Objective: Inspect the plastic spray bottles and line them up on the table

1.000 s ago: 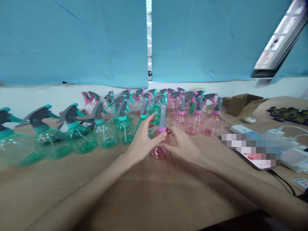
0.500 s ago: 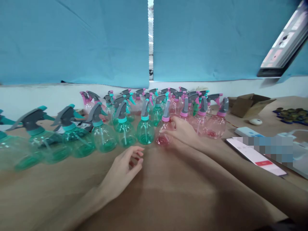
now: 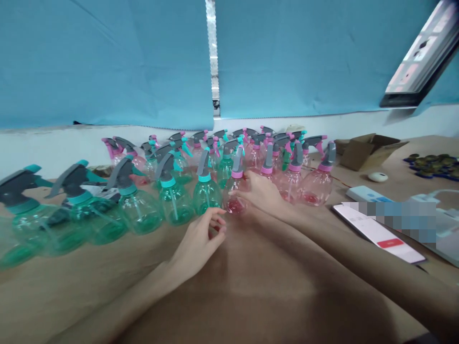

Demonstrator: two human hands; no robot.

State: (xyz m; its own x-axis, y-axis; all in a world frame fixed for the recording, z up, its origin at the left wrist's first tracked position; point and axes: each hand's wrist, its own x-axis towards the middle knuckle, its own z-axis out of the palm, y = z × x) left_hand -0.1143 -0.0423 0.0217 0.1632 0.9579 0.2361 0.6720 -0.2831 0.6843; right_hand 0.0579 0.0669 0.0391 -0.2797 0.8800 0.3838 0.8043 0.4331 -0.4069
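My right hand [image 3: 264, 195] is wrapped around the body of a clear pink spray bottle [image 3: 235, 205] with a pink collar and grey trigger head; the bottle stands upright on the table. My left hand [image 3: 199, 243] is held above the tabletop, fingers loosely curled and apart, with nothing in it. Just beyond its fingertips stands a green spray bottle [image 3: 207, 195] with a turquoise collar. More green bottles run off to the left in a row, among them another green spray bottle [image 3: 175, 203]. To the right of my right hand stands another pink spray bottle [image 3: 317, 186].
Several more pink and green spray bottles crowd behind the front row. On the right are an open cardboard box [image 3: 369, 150], a white computer mouse [image 3: 377, 177], a phone [image 3: 380, 234] and a pile of small round blue-edged pieces [image 3: 433, 166]. Blue curtains [image 3: 107, 62] hang behind.
The camera view has turned slightly, shifting the bottles left in the picture. My left hand has moved right, closer to the pink bottle. My right hand stays on that bottle.
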